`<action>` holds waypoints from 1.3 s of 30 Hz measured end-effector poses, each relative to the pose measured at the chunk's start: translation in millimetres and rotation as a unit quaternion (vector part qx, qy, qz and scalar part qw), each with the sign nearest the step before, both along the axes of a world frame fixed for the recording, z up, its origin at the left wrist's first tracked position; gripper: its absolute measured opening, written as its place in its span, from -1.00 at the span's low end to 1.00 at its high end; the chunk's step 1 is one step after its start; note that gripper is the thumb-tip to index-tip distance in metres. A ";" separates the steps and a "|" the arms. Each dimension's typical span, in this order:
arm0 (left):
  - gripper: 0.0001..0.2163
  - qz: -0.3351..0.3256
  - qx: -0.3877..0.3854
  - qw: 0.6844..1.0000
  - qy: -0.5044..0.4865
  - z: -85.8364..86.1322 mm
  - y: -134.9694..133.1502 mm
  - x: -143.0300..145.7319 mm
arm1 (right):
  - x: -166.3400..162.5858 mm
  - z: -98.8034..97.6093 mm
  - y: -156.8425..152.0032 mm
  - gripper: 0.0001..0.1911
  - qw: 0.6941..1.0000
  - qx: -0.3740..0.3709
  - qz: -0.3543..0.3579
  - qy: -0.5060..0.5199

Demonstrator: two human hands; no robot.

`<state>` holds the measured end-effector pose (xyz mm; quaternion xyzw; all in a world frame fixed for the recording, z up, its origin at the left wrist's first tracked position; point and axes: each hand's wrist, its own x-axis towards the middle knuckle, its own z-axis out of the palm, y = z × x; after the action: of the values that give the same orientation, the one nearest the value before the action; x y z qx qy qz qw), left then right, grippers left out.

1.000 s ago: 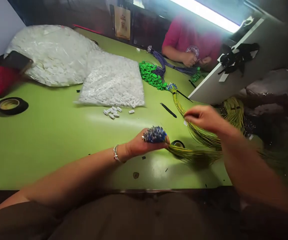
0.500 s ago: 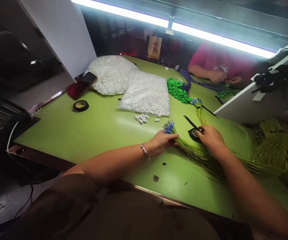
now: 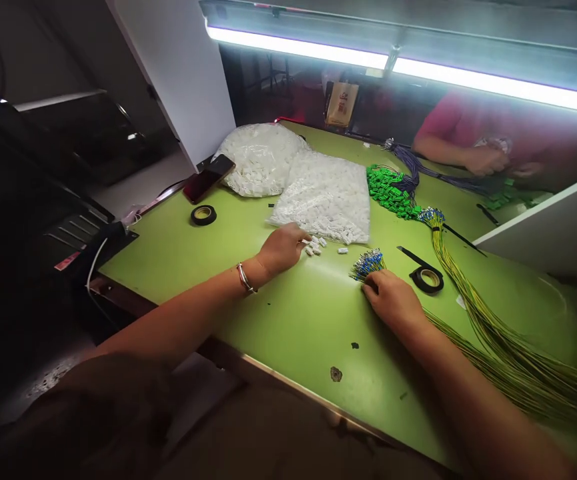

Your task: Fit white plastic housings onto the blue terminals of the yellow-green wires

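So my left hand [image 3: 279, 250] is right at the little pile of white connectors [image 3: 314, 247]. They sit just off my fingertips, to the right, near the front edge of the clear bag of white pieces [image 3: 321, 193]. My fingers are bent in toward the thumb, but I honestly can't tell if there's a piece pinched in there or if I'm only touching the pile.

Right hand [image 3: 392, 293] is closed around the yellow-green wire bundle [image 3: 368, 264], just behind the blue-and-silver ends. Those ends point away from me and a bit left, so they roughly face the bag. The pile is to the left of them and slightly farther off, with one stray connector [image 3: 343, 251] lying between. For the pile, my left hand is clearly the nearer one. The black tape roll [image 3: 427, 281] is just beyond my right hand, on the right.

Stuff I can't make out: the undersides of both grips, and the stretch of wire under my right forearm. Farther along, the wires go dim and run off the right side of the surface [image 3: 288, 333]. Someone in a pink sleeve [image 3: 438, 127] is across from me, but their hands are too hazy to read.
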<state>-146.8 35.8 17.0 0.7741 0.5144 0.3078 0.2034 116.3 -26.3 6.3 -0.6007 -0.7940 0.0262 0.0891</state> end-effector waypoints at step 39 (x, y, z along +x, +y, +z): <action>-0.74 -0.061 -0.466 0.721 -0.509 -16.5 -32.7 90.9 | 8.1 -7.8 -17.3 -0.89 0.913 -0.006 -0.045 0.406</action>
<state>-55.8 3.0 0.6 0.3381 0.3641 0.3639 0.7879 124.4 -43.5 -1.6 -0.5738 -0.6612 0.2685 0.4017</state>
